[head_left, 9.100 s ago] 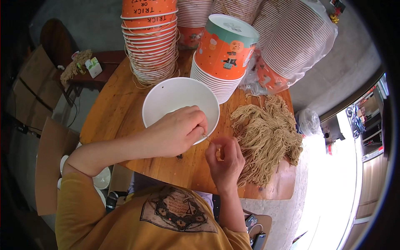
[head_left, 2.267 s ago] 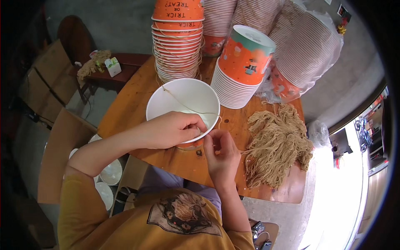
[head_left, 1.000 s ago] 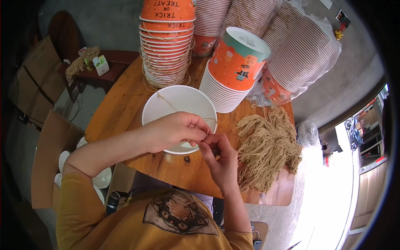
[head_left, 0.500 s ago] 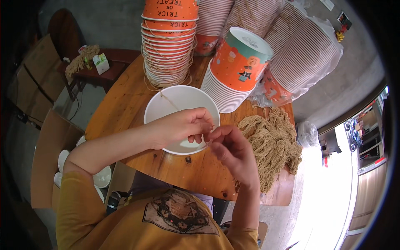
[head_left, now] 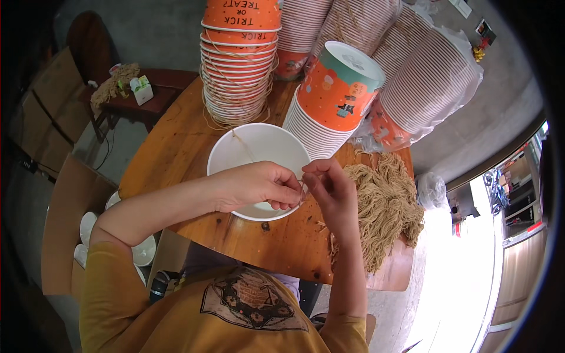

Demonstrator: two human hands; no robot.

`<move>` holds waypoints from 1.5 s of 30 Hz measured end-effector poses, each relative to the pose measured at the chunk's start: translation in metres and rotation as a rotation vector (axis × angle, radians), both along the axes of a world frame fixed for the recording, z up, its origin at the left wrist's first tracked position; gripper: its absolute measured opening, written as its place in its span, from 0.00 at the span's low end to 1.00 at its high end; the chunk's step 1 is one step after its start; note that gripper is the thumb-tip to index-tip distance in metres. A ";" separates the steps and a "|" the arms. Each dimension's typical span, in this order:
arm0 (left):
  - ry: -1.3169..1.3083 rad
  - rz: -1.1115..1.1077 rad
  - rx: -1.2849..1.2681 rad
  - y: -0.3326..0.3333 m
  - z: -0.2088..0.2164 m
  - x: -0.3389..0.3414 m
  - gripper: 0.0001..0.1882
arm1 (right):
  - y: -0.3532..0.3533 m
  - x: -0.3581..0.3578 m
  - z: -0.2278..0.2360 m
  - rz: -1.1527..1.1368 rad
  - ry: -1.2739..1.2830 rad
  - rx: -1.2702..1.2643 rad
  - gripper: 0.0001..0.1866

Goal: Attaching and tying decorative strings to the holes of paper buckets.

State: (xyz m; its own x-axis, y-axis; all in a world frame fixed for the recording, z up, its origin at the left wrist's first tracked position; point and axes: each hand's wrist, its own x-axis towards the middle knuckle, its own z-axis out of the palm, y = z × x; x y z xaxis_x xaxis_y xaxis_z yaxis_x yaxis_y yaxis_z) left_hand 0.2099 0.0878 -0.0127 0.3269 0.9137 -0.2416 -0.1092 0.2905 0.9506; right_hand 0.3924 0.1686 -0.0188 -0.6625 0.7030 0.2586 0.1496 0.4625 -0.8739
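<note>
A white paper bucket (head_left: 226, 154) stands mouth up before me on the wooden table. From its far inner wall a thin tan cord (head_left: 243, 145) runs down inside until my left forearm hides it. Over the bucket's near right rim, my left hand (head_left: 265, 185) is closed with its fingertips pinched on a bit of cord. Just beside it, my right hand (head_left: 331, 191) pinches the cord between thumb and forefinger. Only a short piece of cord shows between the two hands; how it passes the rim is hard to make out.
Behind the bucket rise a stack of orange buckets with cords (head_left: 240, 70), another upside-down stack (head_left: 332, 97) and plastic-wrapped stacks (head_left: 432, 82). A pile of tan cords (head_left: 382, 212) lies at the right of the table (head_left: 282, 250). A cardboard box (head_left: 65, 235) with white buckets sits at the lower left.
My right hand has risen slightly, its thumb and forefinger now pinched together. My left fingers have turned downward and closed at the rim. The bucket has shifted very slightly.
</note>
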 end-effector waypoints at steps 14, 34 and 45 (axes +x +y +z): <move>-0.009 0.034 -0.059 0.004 0.000 0.002 0.08 | -0.030 0.015 -0.023 -0.124 0.127 0.331 0.10; 0.049 0.045 0.033 0.008 0.004 0.010 0.06 | -0.038 0.011 -0.026 -0.203 0.168 0.269 0.06; -0.113 -0.011 -0.156 0.009 0.002 0.008 0.07 | -0.053 0.010 -0.025 -0.207 0.212 0.203 0.08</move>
State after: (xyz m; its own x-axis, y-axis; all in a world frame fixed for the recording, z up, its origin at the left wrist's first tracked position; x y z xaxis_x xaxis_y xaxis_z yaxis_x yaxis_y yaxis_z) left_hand 0.2181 0.0971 -0.0109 0.3692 0.8644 -0.3414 -0.2085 0.4350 0.8760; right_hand 0.4028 0.1160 -0.0434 -0.4282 0.7369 0.5231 0.0839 0.6087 -0.7889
